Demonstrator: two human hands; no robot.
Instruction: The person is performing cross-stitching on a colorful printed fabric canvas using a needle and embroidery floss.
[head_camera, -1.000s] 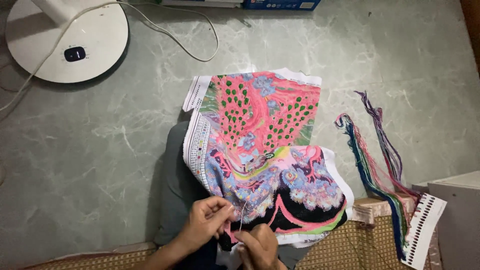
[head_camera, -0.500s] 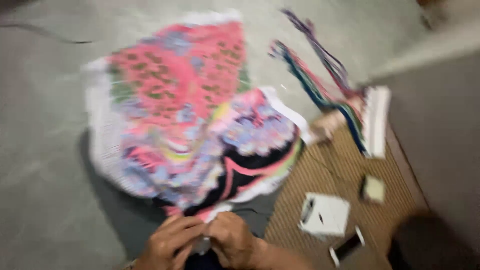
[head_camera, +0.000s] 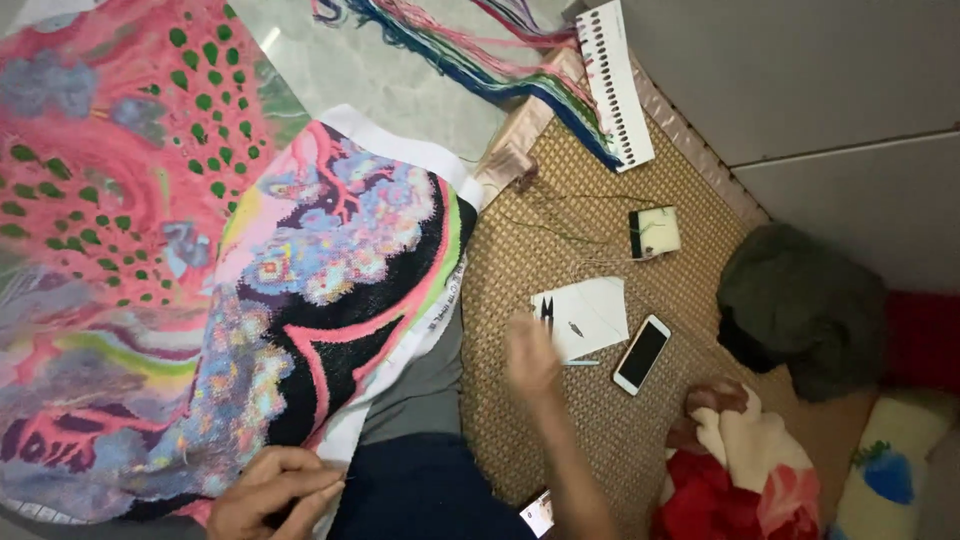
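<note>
At the bottom edge, the left hand (head_camera: 275, 492) pinches the hem of the embroidered cloth (head_camera: 200, 280), fingers curled over it, the wrist cut off by the frame. The right hand (head_camera: 530, 355) hovers over the woven mat (head_camera: 520, 260), blurred, so whether its fingers are spread or closed is impossible to tell. Just beside it lie a white paper (head_camera: 590, 315) with small scissors (head_camera: 547, 310) on it, and a phone (head_camera: 641, 354). Farther out, the thread organizer (head_camera: 615, 85) trails coloured strands (head_camera: 470, 60), half out of view.
</note>
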